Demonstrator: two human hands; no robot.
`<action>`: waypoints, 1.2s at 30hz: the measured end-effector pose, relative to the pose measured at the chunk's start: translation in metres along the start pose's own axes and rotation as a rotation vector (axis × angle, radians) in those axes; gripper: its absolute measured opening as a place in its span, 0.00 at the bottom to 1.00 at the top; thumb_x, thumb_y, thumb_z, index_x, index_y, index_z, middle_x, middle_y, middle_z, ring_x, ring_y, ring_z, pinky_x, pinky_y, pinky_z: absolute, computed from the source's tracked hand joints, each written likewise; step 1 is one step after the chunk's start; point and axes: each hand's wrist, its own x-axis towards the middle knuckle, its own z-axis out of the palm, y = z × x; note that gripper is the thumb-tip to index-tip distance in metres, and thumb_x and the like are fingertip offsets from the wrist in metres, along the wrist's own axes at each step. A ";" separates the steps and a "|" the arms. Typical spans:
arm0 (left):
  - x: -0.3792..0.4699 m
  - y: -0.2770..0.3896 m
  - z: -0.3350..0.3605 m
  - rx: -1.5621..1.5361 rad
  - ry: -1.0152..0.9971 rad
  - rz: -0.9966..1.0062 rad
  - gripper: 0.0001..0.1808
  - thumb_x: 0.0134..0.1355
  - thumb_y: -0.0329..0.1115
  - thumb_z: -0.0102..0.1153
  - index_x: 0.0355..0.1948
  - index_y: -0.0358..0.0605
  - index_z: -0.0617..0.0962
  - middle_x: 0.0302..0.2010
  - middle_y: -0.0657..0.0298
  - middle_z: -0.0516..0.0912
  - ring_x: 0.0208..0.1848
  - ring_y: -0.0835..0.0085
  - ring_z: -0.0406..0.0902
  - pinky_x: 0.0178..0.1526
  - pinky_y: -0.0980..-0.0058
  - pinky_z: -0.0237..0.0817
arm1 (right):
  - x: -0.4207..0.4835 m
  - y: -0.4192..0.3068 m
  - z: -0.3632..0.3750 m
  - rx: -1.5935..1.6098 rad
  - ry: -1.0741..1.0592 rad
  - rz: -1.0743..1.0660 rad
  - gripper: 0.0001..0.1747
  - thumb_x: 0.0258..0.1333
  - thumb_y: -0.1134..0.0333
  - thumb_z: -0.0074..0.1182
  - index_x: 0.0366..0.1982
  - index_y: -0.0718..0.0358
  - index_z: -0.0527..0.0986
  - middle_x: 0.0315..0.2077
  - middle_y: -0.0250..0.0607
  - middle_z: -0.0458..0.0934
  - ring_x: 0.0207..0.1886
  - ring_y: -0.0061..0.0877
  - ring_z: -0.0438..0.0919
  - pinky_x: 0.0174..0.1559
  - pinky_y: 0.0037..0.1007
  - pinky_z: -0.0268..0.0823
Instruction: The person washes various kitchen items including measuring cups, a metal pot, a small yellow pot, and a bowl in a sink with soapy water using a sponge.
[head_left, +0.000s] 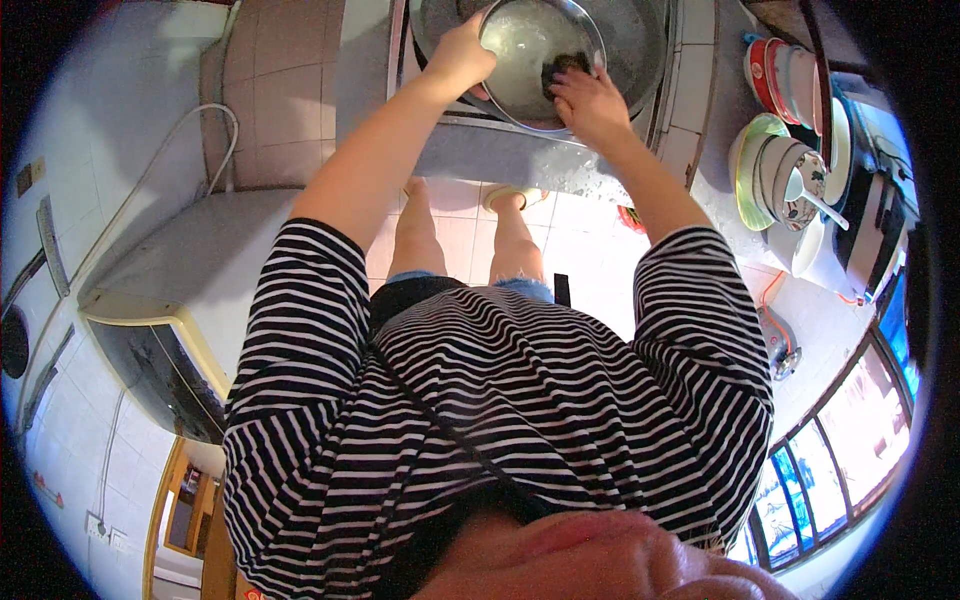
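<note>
A round metal bowl (517, 56) with cloudy liquid in it is tilted above a large wok-like pan (637, 45) at the top of the view. My left hand (461, 56) grips its left rim, thumb on the near side and fingers partly hidden beneath. Inside the bowl, at its right side, my right hand (592, 101) presses a dark scrubbing pad (562, 69) against the wall. The right thumb and fingertips are partly blurred, and the pad's exact kind cannot be told.
A grey counter edge (510, 154), wet with drops, runs before me. To the right stand stacked bowls (772, 169) with a white spoon (817, 202) on top, and red-rimmed dishes (772, 79). A white appliance (202, 240) with a dark front stands at left.
</note>
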 end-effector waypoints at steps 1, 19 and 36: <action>0.000 -0.004 0.000 0.001 0.004 -0.001 0.32 0.48 0.24 0.49 0.58 0.49 0.62 0.37 0.50 0.78 0.21 0.61 0.79 0.18 0.69 0.74 | -0.003 -0.013 0.000 0.007 -0.020 0.038 0.19 0.56 0.57 0.38 0.46 0.53 0.73 0.48 0.32 0.73 0.55 0.25 0.66 0.62 0.36 0.47; 0.018 0.073 -0.022 0.116 -0.280 -0.289 0.20 0.52 0.22 0.43 0.48 0.43 0.73 0.33 0.50 0.78 0.32 0.61 0.78 0.32 0.73 0.69 | -0.015 -0.025 -0.009 0.353 0.032 -0.091 0.31 0.44 0.44 0.54 0.52 0.44 0.67 0.46 0.34 0.73 0.48 0.32 0.72 0.46 0.33 0.66; 0.007 -0.038 0.024 -0.140 0.254 0.066 0.25 0.51 0.28 0.51 0.53 0.45 0.69 0.39 0.53 0.78 0.36 0.60 0.79 0.30 0.67 0.73 | -0.004 -0.059 -0.011 0.697 -0.077 0.310 0.25 0.56 0.43 0.35 0.48 0.47 0.71 0.40 0.42 0.76 0.45 0.40 0.73 0.48 0.34 0.64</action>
